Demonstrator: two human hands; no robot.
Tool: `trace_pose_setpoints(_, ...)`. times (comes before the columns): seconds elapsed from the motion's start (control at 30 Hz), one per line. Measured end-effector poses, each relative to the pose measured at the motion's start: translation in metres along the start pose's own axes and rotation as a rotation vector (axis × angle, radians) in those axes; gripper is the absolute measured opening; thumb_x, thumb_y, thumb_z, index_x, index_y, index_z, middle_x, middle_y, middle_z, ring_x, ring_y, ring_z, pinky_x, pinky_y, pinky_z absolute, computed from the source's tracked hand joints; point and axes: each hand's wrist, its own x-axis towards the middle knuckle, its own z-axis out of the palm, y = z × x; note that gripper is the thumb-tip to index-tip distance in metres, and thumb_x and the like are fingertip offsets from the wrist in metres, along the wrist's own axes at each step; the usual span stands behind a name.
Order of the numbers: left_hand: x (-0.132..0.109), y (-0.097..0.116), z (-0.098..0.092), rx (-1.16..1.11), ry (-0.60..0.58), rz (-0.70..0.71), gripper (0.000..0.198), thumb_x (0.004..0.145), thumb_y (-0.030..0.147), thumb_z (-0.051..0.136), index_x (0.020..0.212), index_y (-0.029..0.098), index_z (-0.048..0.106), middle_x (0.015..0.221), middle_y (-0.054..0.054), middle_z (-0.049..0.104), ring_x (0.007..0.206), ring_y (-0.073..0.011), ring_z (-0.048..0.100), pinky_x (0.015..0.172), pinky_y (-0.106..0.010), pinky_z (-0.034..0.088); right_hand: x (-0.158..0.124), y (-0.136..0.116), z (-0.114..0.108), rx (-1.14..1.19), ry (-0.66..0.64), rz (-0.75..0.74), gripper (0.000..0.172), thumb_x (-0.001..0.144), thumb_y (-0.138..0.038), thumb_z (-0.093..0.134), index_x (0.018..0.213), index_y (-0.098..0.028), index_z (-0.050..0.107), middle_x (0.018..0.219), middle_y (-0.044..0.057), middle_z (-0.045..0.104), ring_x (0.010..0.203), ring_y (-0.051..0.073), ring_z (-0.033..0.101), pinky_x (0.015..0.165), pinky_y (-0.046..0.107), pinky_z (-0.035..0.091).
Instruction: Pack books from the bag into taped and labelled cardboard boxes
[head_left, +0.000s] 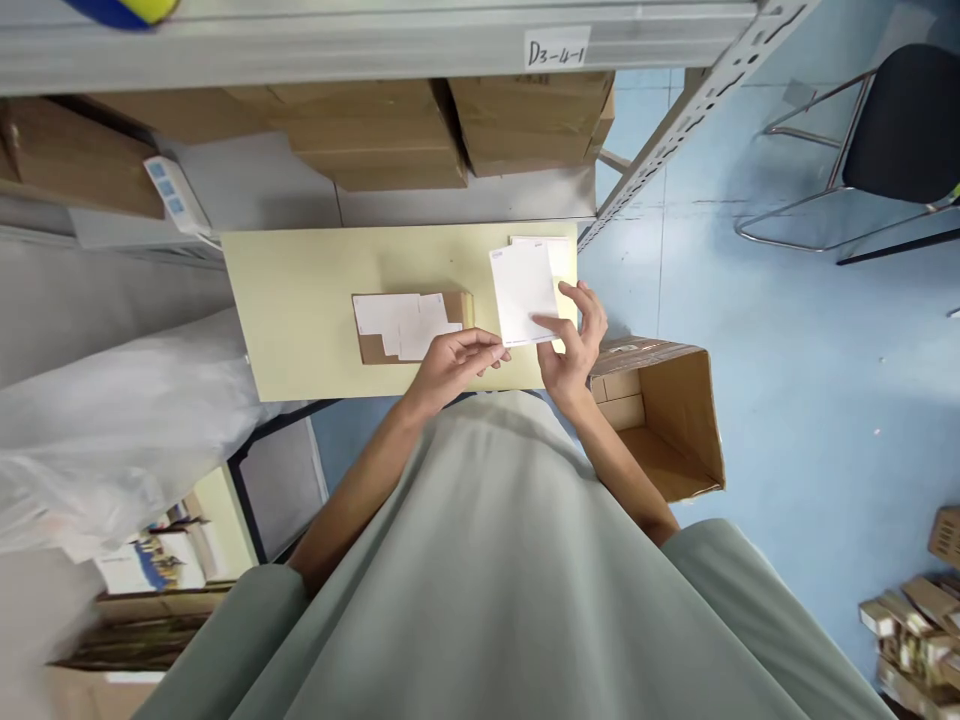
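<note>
A white sheet with small print (523, 290) is held above the right part of the pale yellow table (300, 300). My left hand (463, 362) pinches the sheet's lower left corner between thumb and fingers. My right hand (574, 340) has one finger on the sheet's lower right part, its other fingers curled at the right edge. Behind the sheet, partly hidden, more white paper (559, 254) lies at the table's back right corner. Left of my hands, a flat brown cardboard piece (370, 349) bears several overlapping white papers (409, 322).
A metal shelf (375, 42) with brown boxes (375, 130) spans the back. An open carton (675, 410) stands right of the table. A black chair (906, 125) is farther right. Plastic wrapping (135, 420) lies at the left, and small boxes (919, 630) sit lower right.
</note>
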Motion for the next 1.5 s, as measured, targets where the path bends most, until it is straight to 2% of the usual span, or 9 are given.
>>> trace_pose_setpoints(0.17, -0.017, 0.002, -0.026, -0.004, 0.014, 0.075, 0.039, 0.088, 0.059, 0.084, 0.092, 0.021, 0.078, 0.095, -0.009, 0.082, 0.089, -0.0238, 0.075, 0.075, -0.035, 0.057, 0.005, -0.03, 0.014, 0.035, -0.021, 0.005, 0.021, 0.112, -0.042, 0.058, 0.115, -0.029, 0.073, 0.164, 0.009, 0.056, 0.167, 0.044, 0.042, 0.128, 0.076, 0.043)
trace_pose_setpoints(0.3, -0.032, -0.004, -0.054, -0.018, 0.036, 0.171, 0.04, 0.09, 0.06, 0.084, 0.091, 0.021, 0.076, 0.095, -0.009, 0.081, 0.092, -0.0242, 0.076, 0.084, -0.037, 0.06, 0.007, -0.066, 0.024, 0.024, -0.095, -0.024, 0.022, 0.112, -0.043, 0.057, 0.123, -0.03, 0.071, 0.162, 0.012, 0.058, 0.162, 0.042, 0.048, 0.128, 0.074, 0.042)
trace_pose_setpoints(0.4, -0.046, -0.005, -0.078, 0.018, 0.056, 0.236, 0.04, 0.094, 0.062, 0.08, 0.094, 0.022, 0.074, 0.096, -0.008, 0.079, 0.095, -0.0245, 0.076, 0.091, -0.038, 0.06, 0.004, -0.101, 0.028, -0.001, -0.202, -0.099, 0.026, 0.111, -0.045, 0.061, 0.13, -0.03, 0.07, 0.151, 0.013, 0.064, 0.15, 0.037, 0.058, 0.129, 0.07, 0.044)
trace_pose_setpoints(0.5, -0.063, -0.004, -0.105, 0.122, 0.087, 0.274, 0.037, 0.098, 0.06, 0.075, 0.096, 0.023, 0.073, 0.097, -0.006, 0.077, 0.096, -0.0243, 0.075, 0.091, -0.037, 0.059, -0.001, -0.138, 0.032, -0.008, -0.294, -0.137, 0.031, 0.109, -0.046, 0.065, 0.136, -0.031, 0.07, 0.138, 0.011, 0.069, 0.138, 0.034, 0.065, 0.132, 0.068, 0.041)
trace_pose_setpoints(0.67, -0.089, -0.009, -0.147, 0.23, 0.094, 0.364, 0.03, 0.104, 0.052, 0.067, 0.097, 0.024, 0.071, 0.099, -0.005, 0.074, 0.092, -0.0215, 0.071, 0.086, -0.035, 0.058, -0.008, -0.185, 0.049, 0.009, -0.33, -0.133, 0.028, 0.107, -0.042, 0.07, 0.134, -0.035, 0.073, 0.125, 0.008, 0.068, 0.129, 0.031, 0.067, 0.136, 0.067, 0.037)
trace_pose_setpoints(0.83, -0.107, -0.022, -0.182, 0.275, 0.091, 0.452, 0.025, 0.109, 0.045, 0.062, 0.098, 0.025, 0.072, 0.099, -0.005, 0.074, 0.09, -0.0207, 0.07, 0.085, -0.035, 0.058, -0.01, -0.213, 0.072, -0.034, -0.336, -0.152, 0.019, 0.11, -0.041, 0.066, 0.127, -0.035, 0.074, 0.111, 0.005, 0.068, 0.118, 0.027, 0.069, 0.135, 0.066, 0.041)
trace_pose_setpoints(1.1, -0.125, -0.044, -0.227, 0.32, 0.109, 0.446, 0.023, 0.108, 0.044, 0.062, 0.098, 0.026, 0.072, 0.102, -0.005, 0.075, 0.091, -0.0205, 0.069, 0.085, -0.033, 0.057, -0.017, -0.248, 0.103, -0.06, -0.376, -0.16, 0.012, 0.109, -0.037, 0.068, 0.119, -0.034, 0.074, 0.107, 0.003, 0.069, 0.112, 0.026, 0.07, 0.134, 0.063, 0.042)
trace_pose_setpoints(1.37, -0.141, -0.06, -0.27, 0.386, 0.087, 0.476, 0.022, 0.108, 0.04, 0.058, 0.097, 0.027, 0.072, 0.101, -0.005, 0.076, 0.094, -0.0229, 0.069, 0.087, -0.036, 0.056, -0.026, -0.286, 0.136, -0.104, -0.328, -0.188, 0.008, 0.107, -0.03, 0.062, 0.108, -0.032, 0.07, 0.099, 0.002, 0.071, 0.1, 0.024, 0.071, 0.129, 0.059, 0.047)
trace_pose_setpoints(1.5, -0.139, -0.076, -0.296, 0.434, 0.099, 0.44, 0.018, 0.104, 0.035, 0.059, 0.096, 0.027, 0.072, 0.102, -0.005, 0.077, 0.095, -0.0234, 0.069, 0.088, -0.036, 0.056, -0.025, -0.299, 0.146, -0.086, -0.306, -0.136, 0.009, 0.106, -0.027, 0.059, 0.102, -0.03, 0.067, 0.095, 0.001, 0.072, 0.098, 0.024, 0.071, 0.123, 0.057, 0.051)
